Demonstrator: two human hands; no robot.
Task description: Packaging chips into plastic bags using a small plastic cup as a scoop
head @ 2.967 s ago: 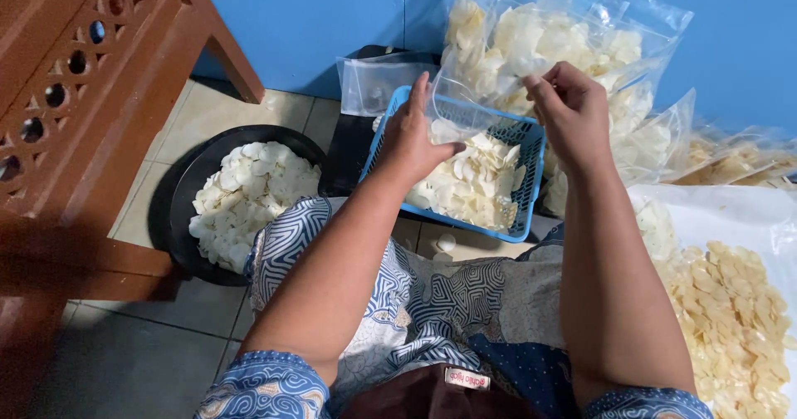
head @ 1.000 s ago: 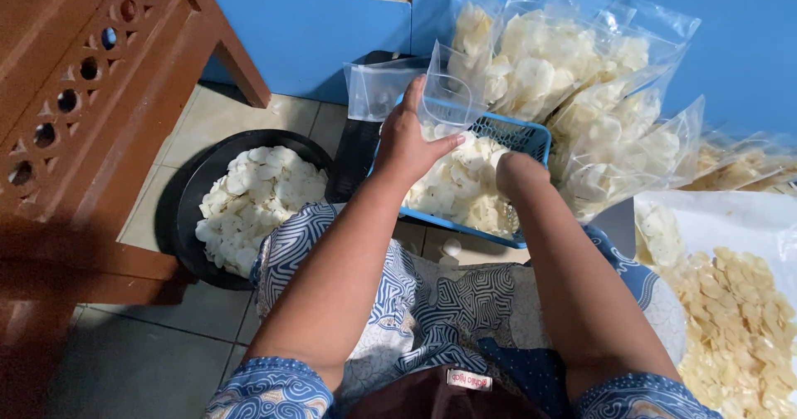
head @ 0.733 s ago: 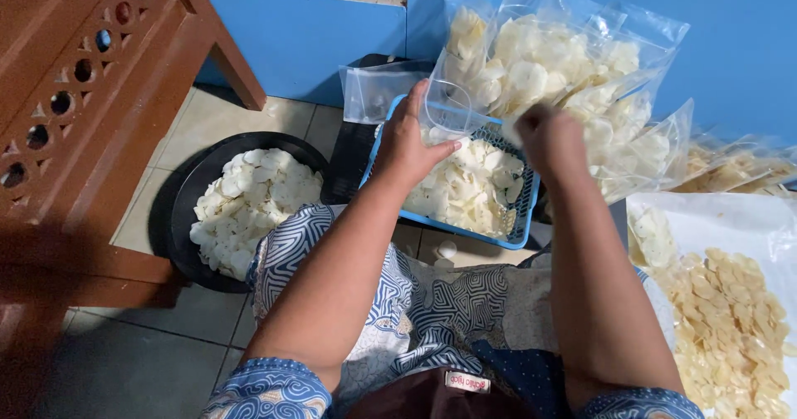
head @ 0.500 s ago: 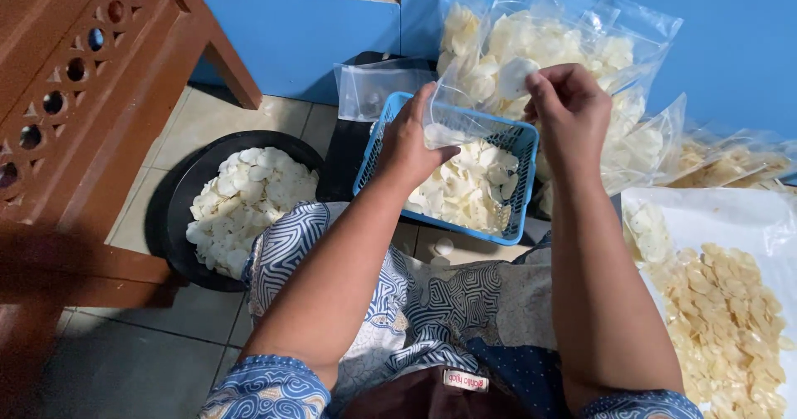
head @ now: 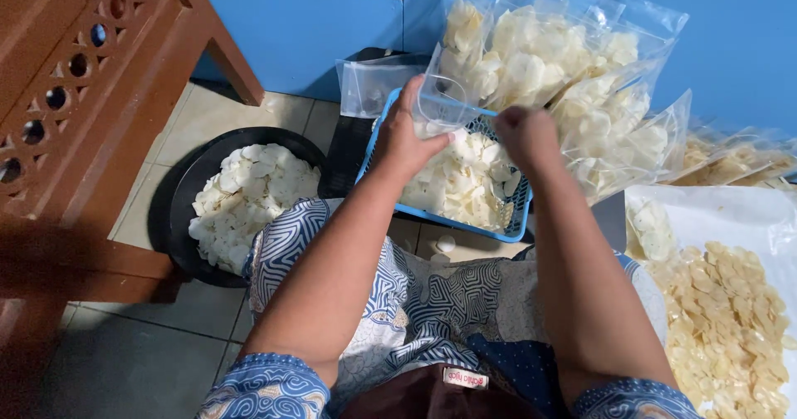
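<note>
The small clear bag (head: pixel 444 103) stands upright, mouth up, over the blue basket (head: pixel 506 224) of white chips. The left hand (head: pixel 407 132) has its grip closed on the bag's edge. The right hand (head: pixel 523 132) is a closed fist just beside the bag. Left of the basket, a black bowl (head: pixel 187 195) holds more chips.

Both bare forearms reach forward from patterned short sleeves, nearly parallel; left hand (head: pixel 404 133) raised, fingers curled in a pinch grip, right hand (head: pixel 525 134) just beside it, closed, knuckles up.
</note>
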